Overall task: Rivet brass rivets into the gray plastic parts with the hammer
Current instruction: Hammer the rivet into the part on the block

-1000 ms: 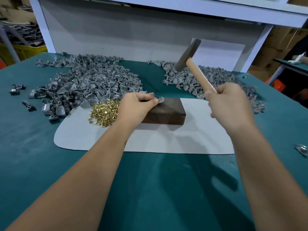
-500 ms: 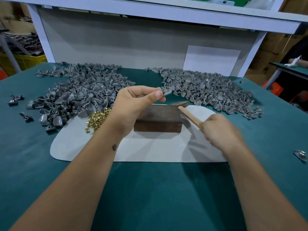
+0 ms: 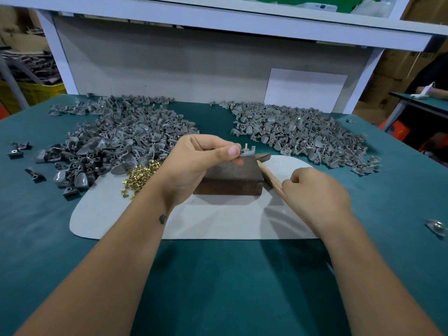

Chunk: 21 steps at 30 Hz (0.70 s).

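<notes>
Gray plastic part (image 3: 248,151) in left hand (image 3: 194,163): matt, w/ shiny brass rivet (image 3: 245,146) sticking up. Loose brass rivets (image 3: 141,174): bright, glossy metal. Part piles (image 3: 114,139): dull gray plastic, some faces w/ slight sheen. Block (image 3: 232,177): dark brown, matt, worn top. Hammer (image 3: 271,180): pale smooth wood handle, dark dull metal head. Mat (image 3: 218,224): pale gray, matt, felt-like. Table cover (image 3: 218,287): teal, matt, dusty.

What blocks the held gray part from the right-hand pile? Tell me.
Nothing visible does. The left hand pinches the gray part with its brass rivet above the dark block; only bare green table lies between it and the right-hand pile.
</notes>
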Each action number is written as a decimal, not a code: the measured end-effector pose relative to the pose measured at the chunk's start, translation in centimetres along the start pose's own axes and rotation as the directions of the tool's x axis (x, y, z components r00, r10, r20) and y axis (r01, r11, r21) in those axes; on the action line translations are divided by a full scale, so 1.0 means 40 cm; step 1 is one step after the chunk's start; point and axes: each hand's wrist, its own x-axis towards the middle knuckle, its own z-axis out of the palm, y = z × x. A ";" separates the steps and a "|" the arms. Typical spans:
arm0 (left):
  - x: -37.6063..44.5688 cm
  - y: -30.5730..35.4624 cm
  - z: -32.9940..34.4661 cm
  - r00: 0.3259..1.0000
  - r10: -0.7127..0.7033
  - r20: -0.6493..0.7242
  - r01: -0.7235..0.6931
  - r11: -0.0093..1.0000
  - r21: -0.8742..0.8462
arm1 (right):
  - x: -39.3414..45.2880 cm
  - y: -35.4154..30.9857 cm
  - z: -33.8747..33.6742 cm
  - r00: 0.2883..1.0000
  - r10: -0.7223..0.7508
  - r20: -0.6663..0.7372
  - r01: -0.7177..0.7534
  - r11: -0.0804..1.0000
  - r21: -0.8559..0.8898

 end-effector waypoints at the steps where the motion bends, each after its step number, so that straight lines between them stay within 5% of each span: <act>1: 0.001 -0.001 0.000 1.000 -0.006 0.000 0.006 1.000 -0.008 | 0.000 -0.002 0.001 1.000 -0.002 -0.011 0.002 1.000 -0.002; 13: 0.002 -0.005 0.000 0.999 -0.008 0.043 0.010 0.998 -0.056 | -0.014 -0.036 0.003 0.916 -0.079 -0.393 0.228 0.909 0.349; 15: 0.002 -0.005 0.001 0.999 -0.011 0.039 0.012 0.999 -0.048 | -0.026 -0.048 -0.004 0.898 -0.104 -0.428 0.347 0.766 0.541; 17: 0.001 -0.005 0.003 0.999 -0.016 0.032 0.017 0.999 -0.046 | -0.046 -0.067 -0.017 0.900 -0.138 -0.413 0.422 0.515 0.746; 19: 0.001 -0.006 0.003 0.999 -0.025 0.022 0.026 0.999 -0.048 | -0.069 -0.088 -0.032 0.912 -0.194 -0.362 0.404 0.264 0.876; 21: 0.001 -0.008 0.002 0.999 -0.042 0.008 0.042 0.998 -0.045 | -0.085 -0.103 -0.040 0.905 -0.271 -0.327 0.373 0.141 0.917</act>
